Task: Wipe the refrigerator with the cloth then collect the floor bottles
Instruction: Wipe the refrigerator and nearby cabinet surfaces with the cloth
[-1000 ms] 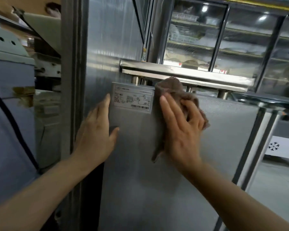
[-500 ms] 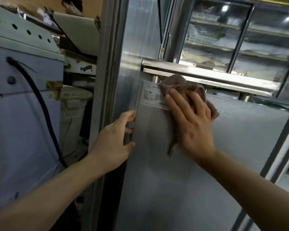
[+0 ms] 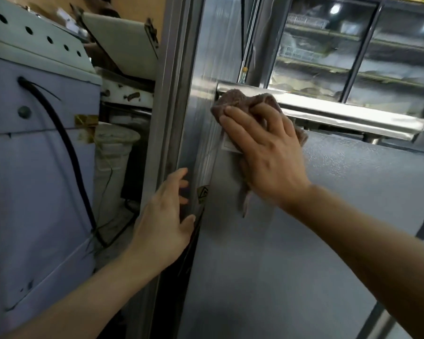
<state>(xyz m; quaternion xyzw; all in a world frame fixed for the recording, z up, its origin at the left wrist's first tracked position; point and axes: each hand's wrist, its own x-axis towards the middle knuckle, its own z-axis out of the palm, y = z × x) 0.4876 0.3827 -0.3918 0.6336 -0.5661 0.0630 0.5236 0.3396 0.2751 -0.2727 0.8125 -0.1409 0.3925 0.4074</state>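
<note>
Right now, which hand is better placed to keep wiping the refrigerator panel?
Right. The right hand already presses the cloth against the refrigerator under the metal handle bar. The left hand holds no cloth and rests on the panel's edge.

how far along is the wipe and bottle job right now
Nothing looks finished yet. In hand: the right hand presses the brown cloth against the upper left corner of the grey refrigerator panel, just under the steel handle bar, while the left hand rests on the panel's left edge. Left: the rest of the wiping, then the floor bottles, none of which show in this view.
</note>
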